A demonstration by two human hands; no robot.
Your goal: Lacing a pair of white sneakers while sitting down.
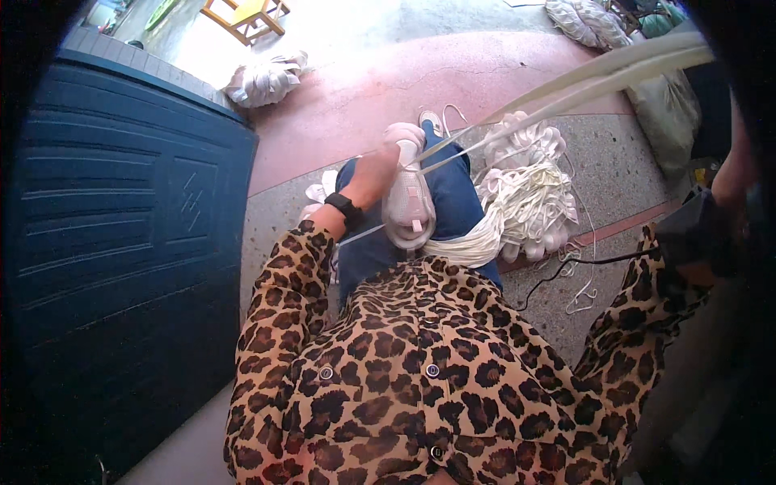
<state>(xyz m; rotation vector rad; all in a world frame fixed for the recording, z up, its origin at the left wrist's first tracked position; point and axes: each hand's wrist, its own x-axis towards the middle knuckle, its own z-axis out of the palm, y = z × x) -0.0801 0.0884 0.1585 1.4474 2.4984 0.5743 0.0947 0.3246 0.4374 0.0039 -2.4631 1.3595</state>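
A pale pink and white sneaker [408,198] rests on my lap, its toe pointing away from me. My left hand [378,174], with a black band at the wrist, is closed around the sneaker's left side. White shoelaces [558,101] stretch taut from the sneaker up to the far right. My right hand [734,174] is raised at the right rim, where the laces run; its fingers are lost in the dark edge. A thick bundle of white laces [469,246] lies over my right thigh and spreads onto a heap of pale sneakers [525,141].
More pale shoes [319,192] lie left of my legs. A dark blue panelled door [121,210] stands close on the left. Wrapped white bundles [267,79] and a yellow wooden stool [249,16] are farther off. A black cord [582,261] runs at my right, near loose laces on the floor.
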